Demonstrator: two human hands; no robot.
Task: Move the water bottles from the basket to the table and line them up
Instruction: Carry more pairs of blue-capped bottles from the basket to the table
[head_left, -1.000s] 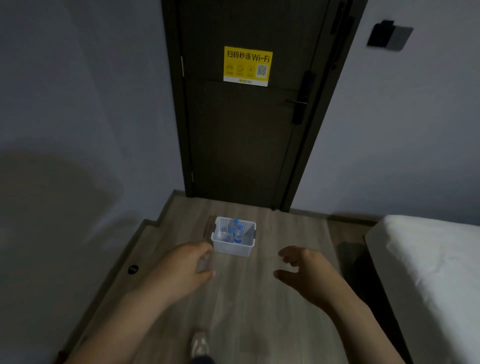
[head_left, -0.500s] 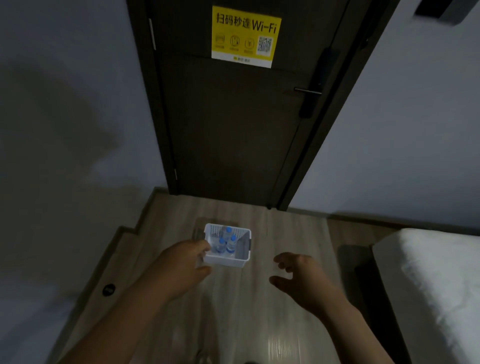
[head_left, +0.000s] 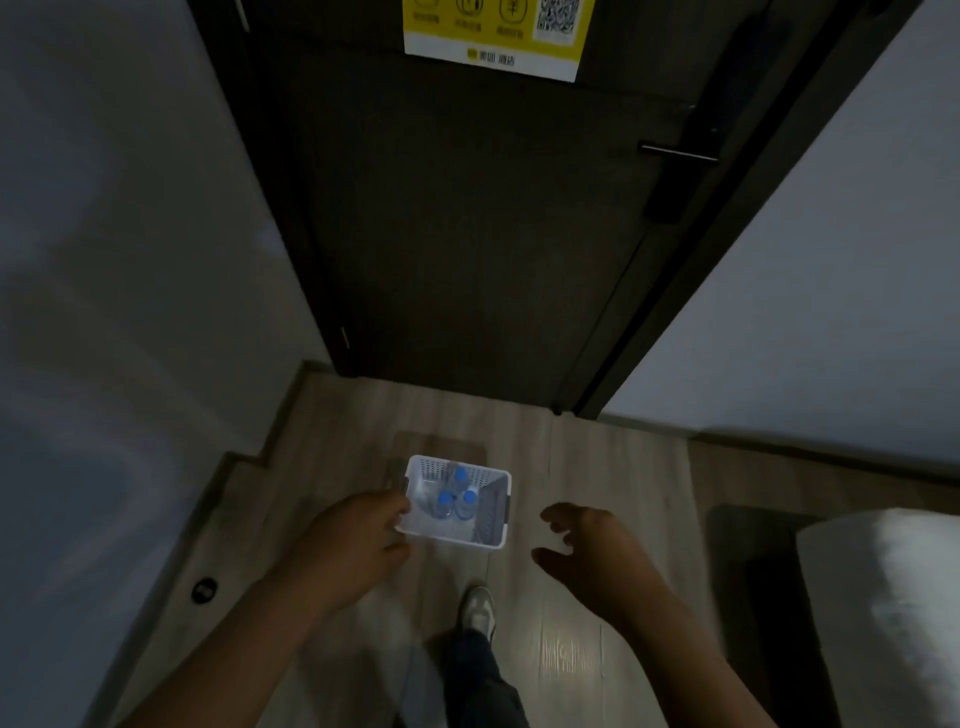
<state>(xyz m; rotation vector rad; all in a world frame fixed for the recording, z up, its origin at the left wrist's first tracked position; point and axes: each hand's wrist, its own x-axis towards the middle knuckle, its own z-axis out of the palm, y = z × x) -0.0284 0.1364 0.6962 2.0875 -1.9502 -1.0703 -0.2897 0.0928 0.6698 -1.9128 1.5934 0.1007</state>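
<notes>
Dark brown flat-panel door (head_left: 467, 234) bears a yellow-and-white paper sticker (head_left: 493, 36) with a QR code. Horizontal metal lever handle (head_left: 678, 153) on its right side. Pale wood-grain plank floor (head_left: 597, 467). Small round black fitting (head_left: 204, 590) on the floor, left. White-covered bed corner (head_left: 883, 597), right.

A white basket (head_left: 451, 536) sits on the wooden floor (head_left: 597, 483) near its far edge, just before a dark door (head_left: 467, 234) with a yellow sticker (head_left: 493, 36). Inside stand water bottles (head_left: 443, 500) with blue caps, three as far as the blur allows. The left hand (head_left: 358, 545) overlaps the basket's left side, fingers spread. The right hand (head_left: 592, 551) hangs apart to the right, fingers loosely curled and holding nothing. A shoe (head_left: 478, 610) is planted nearer, and a white bed (head_left: 883, 597) meets the floor's right edge
</notes>
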